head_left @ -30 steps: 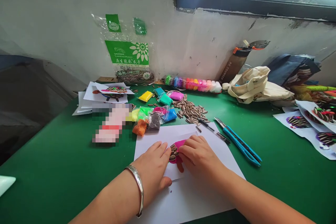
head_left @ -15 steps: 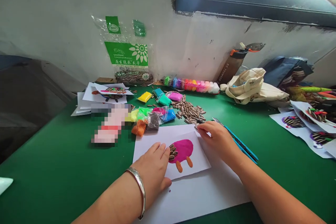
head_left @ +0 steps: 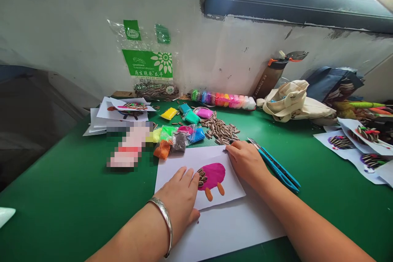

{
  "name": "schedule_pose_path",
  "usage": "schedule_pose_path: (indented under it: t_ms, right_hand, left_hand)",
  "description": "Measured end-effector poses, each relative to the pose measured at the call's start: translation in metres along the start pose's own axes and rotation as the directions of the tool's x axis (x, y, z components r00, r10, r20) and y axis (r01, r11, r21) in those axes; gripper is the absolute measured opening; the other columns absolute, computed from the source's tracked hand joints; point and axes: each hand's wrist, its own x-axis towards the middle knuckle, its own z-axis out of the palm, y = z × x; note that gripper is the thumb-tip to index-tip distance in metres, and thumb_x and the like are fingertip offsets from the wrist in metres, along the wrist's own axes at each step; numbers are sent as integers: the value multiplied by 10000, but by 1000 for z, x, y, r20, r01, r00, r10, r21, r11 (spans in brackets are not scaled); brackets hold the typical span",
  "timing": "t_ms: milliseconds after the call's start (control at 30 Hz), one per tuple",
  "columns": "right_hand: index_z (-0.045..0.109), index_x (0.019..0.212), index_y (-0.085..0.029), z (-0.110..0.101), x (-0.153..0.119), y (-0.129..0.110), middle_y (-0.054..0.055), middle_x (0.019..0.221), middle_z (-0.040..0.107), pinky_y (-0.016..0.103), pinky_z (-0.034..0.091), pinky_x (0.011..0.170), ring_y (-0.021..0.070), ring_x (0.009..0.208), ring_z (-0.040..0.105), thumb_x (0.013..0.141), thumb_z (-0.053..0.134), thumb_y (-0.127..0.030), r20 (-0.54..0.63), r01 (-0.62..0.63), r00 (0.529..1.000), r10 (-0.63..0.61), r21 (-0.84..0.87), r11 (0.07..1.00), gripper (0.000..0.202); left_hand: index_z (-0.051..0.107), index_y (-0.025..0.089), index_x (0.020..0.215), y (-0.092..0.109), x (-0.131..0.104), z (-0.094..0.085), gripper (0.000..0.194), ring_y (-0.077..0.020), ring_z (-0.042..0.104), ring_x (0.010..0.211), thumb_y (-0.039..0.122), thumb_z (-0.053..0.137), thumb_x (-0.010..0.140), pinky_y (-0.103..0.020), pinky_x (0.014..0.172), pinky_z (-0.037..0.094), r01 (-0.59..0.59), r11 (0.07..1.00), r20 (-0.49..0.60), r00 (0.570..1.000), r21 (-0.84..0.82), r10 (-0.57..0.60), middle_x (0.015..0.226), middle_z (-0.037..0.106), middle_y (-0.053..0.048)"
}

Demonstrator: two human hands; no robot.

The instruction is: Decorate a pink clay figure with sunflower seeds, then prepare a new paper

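My left hand [head_left: 179, 192], a silver bangle at its wrist, lies with fingers stretched over the left part of a small white card [head_left: 227, 196]. On the card is a flat magenta clay shape [head_left: 215, 175] with two orange clay legs [head_left: 208, 194]. Several striped sunflower seeds [head_left: 202, 178] are set in its left side, partly behind my left fingers. My right hand [head_left: 248, 159] is closed in a pinch at the card's upper right edge. A small dark seed tip shows at its fingertips. Under the card lies a larger white sheet [head_left: 245, 229].
A heap of loose sunflower seeds [head_left: 222, 129] lies beyond my right hand, beside bagged coloured clay [head_left: 179, 141]. A blue utility knife [head_left: 278, 170] is close to my right forearm. Finished seed pictures [head_left: 346, 147] lie right; a seed bag [head_left: 150, 69] leans on the wall.
My right hand has drawn back slightly from the seed heap toward the card, its fingers turned down and left. My left hand stays in place on the card.
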Motion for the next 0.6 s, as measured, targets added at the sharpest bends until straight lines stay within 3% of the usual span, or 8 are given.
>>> schedule_pose_path:
  t_ms: [133,267,400,500,600]
  right_hand:
    - [675,850,-177,-1,0,2,76,856,639,284,379,689,183,778,559,905,439,-138,-75,-66,994,83,203,977,245]
    - [663,953,-200,-13,-8,-7,51,899,671,268,437,677,171,779,597,902,459,-195,-131,-96,971,201,556,826,210]
    - [658,881,-208,-32,-19,-34,12,773,676,247,454,636,147,684,612,869,500,-186,-21,-70,991,136,775,629,161]
    - [628,894,-213,-40,-24,-51,-27,660,647,224,438,571,113,556,573,893,457,-173,139,-145,989,49,867,476,176]
    - [633,843,-216,-42,-24,-58,-35,696,669,204,421,595,102,604,564,900,436,-128,236,-179,968,-90,893,413,223]
  left_hand:
    - [437,53,1355,-2,1,1,747,-373,324,1336,279,720,701,-468,1083,318,51,998,-8,999,-39,-51,1413,434,-214]
    - [454,75,1339,-5,3,3,702,-349,345,1324,292,701,719,-445,1079,332,28,999,-73,997,-41,-31,1390,461,-196]
    - [466,57,1321,-9,3,9,663,-334,372,1304,318,672,747,-418,1063,357,17,1000,-118,993,11,-16,1376,472,-197]
    - [471,107,1326,-12,1,14,638,-327,369,1313,342,658,763,-437,1069,344,16,998,-174,985,59,-6,1391,473,-169]
    - [495,113,1306,-12,-1,16,612,-325,374,1313,370,650,772,-441,1077,329,-6,996,-179,984,86,21,1377,494,-165]
